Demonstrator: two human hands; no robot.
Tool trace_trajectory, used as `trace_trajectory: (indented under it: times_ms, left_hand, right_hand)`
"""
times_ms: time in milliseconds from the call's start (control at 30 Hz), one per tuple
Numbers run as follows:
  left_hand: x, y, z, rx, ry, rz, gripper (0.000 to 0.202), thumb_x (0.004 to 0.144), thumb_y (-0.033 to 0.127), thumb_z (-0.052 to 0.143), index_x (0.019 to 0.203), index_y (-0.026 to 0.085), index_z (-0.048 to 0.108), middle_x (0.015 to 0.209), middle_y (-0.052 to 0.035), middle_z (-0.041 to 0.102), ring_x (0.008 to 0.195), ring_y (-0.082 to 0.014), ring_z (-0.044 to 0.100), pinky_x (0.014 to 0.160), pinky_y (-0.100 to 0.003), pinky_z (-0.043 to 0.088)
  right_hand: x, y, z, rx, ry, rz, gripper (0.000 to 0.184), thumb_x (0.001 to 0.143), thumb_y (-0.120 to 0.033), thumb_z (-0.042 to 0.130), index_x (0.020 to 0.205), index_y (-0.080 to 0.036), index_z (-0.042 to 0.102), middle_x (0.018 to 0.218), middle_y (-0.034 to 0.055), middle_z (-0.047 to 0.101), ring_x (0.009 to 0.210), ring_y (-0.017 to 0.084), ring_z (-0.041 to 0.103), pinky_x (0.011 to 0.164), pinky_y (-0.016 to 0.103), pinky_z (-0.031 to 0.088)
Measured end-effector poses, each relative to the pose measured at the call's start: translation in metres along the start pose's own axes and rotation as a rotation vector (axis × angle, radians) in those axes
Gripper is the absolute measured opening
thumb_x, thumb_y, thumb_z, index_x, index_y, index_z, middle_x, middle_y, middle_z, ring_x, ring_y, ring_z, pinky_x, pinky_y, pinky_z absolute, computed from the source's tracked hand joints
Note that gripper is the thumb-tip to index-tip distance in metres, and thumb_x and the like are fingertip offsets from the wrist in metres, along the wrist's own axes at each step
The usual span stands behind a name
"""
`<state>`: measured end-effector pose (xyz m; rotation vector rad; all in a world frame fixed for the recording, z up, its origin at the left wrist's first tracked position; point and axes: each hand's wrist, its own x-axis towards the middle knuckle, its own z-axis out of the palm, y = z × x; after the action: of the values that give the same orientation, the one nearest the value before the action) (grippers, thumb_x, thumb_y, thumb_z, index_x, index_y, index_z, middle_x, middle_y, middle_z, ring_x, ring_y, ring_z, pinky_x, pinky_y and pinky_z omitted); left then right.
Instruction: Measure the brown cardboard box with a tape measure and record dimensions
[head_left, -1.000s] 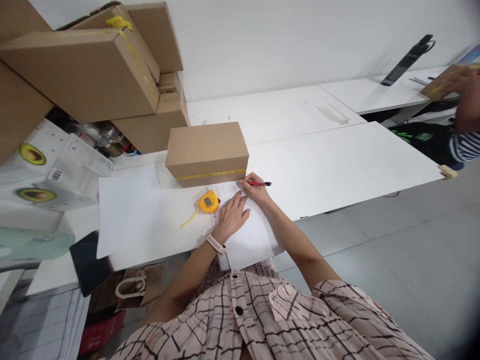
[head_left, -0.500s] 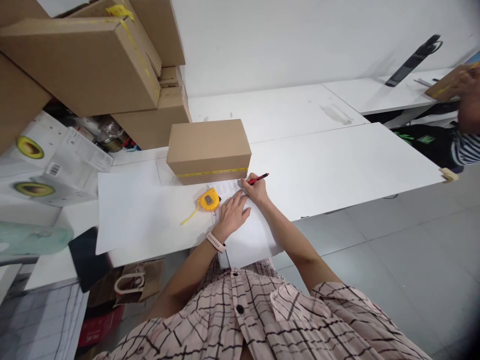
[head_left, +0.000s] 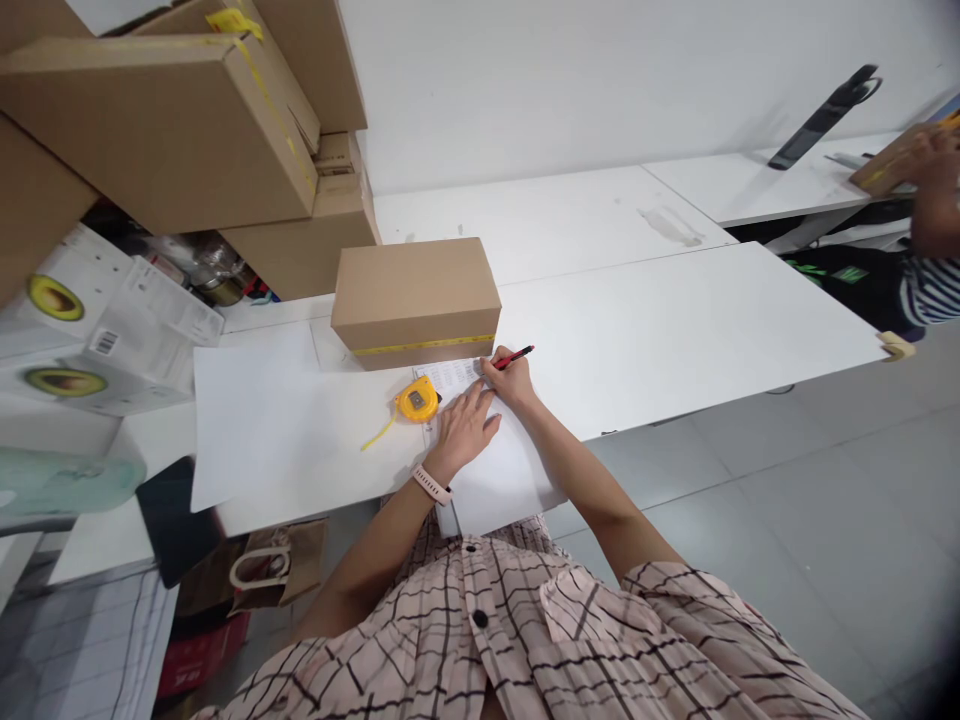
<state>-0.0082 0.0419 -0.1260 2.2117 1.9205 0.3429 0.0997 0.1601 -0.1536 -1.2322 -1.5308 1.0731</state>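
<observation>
My right hand (head_left: 508, 382) is closed on a red pen (head_left: 516, 356), its tip down on a printed sheet of paper (head_left: 501, 470) just in front of a small brown cardboard box (head_left: 415, 297) with yellow tape. My left hand (head_left: 463, 428) lies flat and open on the same sheet, fingers spread, a pink watch on the wrist. A yellow tape measure (head_left: 417, 401) sits on the table just left of my left hand, a short length of tape pulled out.
Large cardboard boxes (head_left: 165, 130) are stacked at the back left above white avocado-print boxes (head_left: 90, 350). A large white sheet (head_left: 277, 420) covers the white table (head_left: 675, 330). At far right another person's hand (head_left: 930, 170) holds a box on the neighbouring table.
The red pen in my right hand has tipped up from lying nearly level to a steeper writing angle. My left hand has stayed flat on the paper.
</observation>
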Motion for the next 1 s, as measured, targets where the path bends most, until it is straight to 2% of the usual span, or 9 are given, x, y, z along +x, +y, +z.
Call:
trace_trajectory:
  times_ms: [167,333,567,1000]
  left_hand:
    - [0.0,0.0006,-0.0011,0.014,-0.002,0.005,0.045,0.1,0.04,0.05,0.142,0.024,0.053,0.161,-0.0092,0.041,0.13,-0.0323,0.056,0.098,-0.045,0.053]
    - [-0.0003,0.0017,-0.0031,0.009,-0.006,0.005,0.044,0.1,0.039,0.05,0.142,0.024,0.053,0.161,-0.0099,0.042,0.129,-0.0319,0.056,0.097,-0.046,0.053]
    - [-0.0004,0.0022,-0.0037,-0.016,-0.024,-0.015,0.045,0.1,0.038,0.05,0.143,0.025,0.053,0.161,-0.0107,0.041,0.132,-0.0332,0.054,0.099,-0.048,0.053]
    - [-0.0009,0.0023,-0.0039,0.001,-0.021,-0.006,0.045,0.1,0.039,0.05,0.143,0.024,0.052,0.162,-0.0097,0.041,0.13,-0.032,0.055,0.096,-0.046,0.054]
  right_hand:
    - [0.0004,0.0005,-0.0002,0.036,0.003,-0.028,0.036,0.079,-0.045,0.06,0.062,-0.024,0.038,0.059,-0.0053,0.04,0.057,0.011,0.034,0.055,0.026,0.03]
    - [0.0011,0.001,-0.0002,0.03,0.009,-0.019,0.03,0.077,-0.037,0.058,0.061,-0.024,0.036,0.058,-0.0059,0.037,0.057,0.011,0.033,0.055,0.027,0.029]
    - [0.0016,0.0022,0.0004,0.043,0.027,-0.03,0.034,0.079,-0.042,0.059,0.062,-0.024,0.036,0.059,-0.0057,0.036,0.057,0.01,0.033,0.055,0.027,0.029]
    - [0.0006,-0.0017,-0.0011,0.05,0.039,-0.01,0.03,0.076,-0.035,0.058,0.061,-0.024,0.034,0.057,-0.0061,0.034,0.057,0.011,0.031,0.055,0.027,0.027]
